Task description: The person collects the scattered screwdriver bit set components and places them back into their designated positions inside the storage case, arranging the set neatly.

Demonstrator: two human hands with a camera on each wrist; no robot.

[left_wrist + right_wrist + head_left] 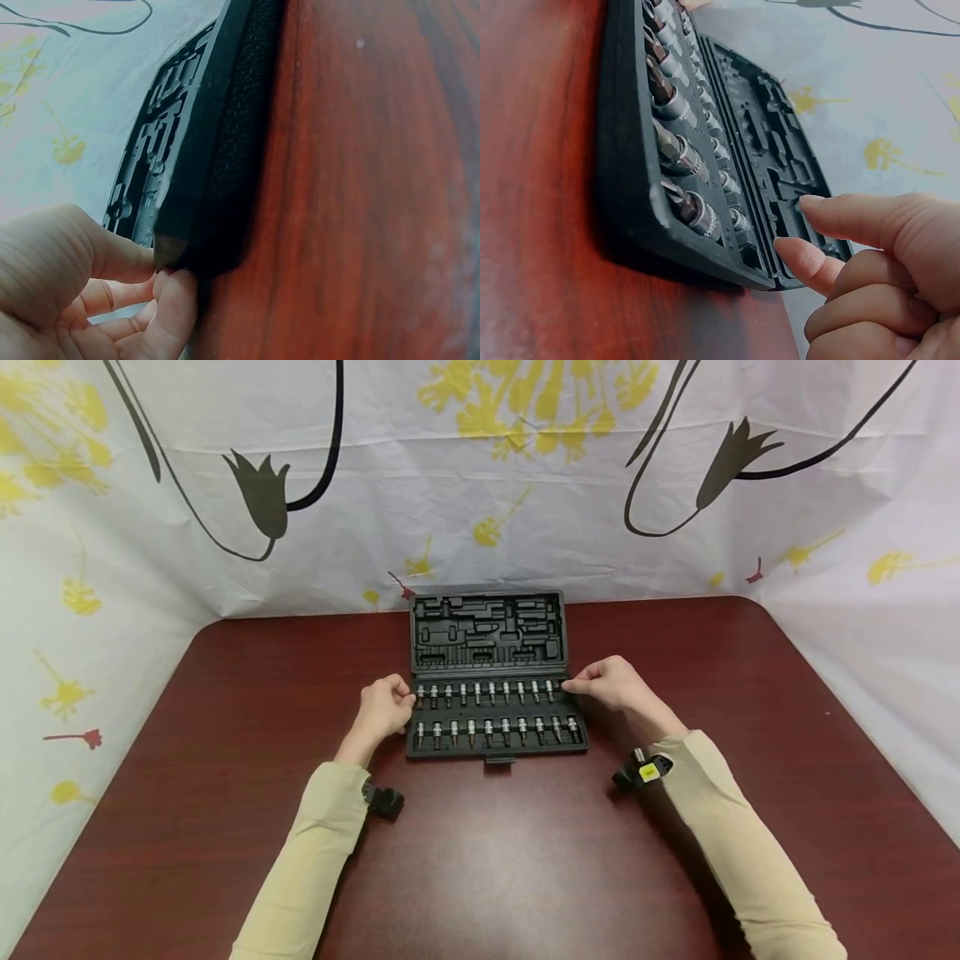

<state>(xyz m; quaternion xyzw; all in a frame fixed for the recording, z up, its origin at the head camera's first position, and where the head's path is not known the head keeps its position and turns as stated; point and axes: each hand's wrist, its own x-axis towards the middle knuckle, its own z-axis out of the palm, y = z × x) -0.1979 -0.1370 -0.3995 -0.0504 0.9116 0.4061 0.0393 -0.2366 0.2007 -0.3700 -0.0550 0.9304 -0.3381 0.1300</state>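
Note:
A black plastic bit socket case [459, 711] lies unfolded on the table. Its base holds two rows of silver bit sockets [488, 729] with dark tips; the lid [487, 631] has moulded recesses. At the case's left side is my left hand [384, 708]; in the left wrist view its thumb and forefinger pinch the rim at a corner. My right hand [618, 687] is by the right edge of the case. In the right wrist view, thumb and forefinger [806, 259] stand apart with nothing between them, close to the hinge end; the other fingers are bent.
The dark red-brown table [495, 852] extends around the case on both sides and in front. Directly behind it hangs a white cloth [322, 568] with flower patterns. A latch [499, 762] sticks out at the case's front. Each wrist wears a small black camera [386, 802].

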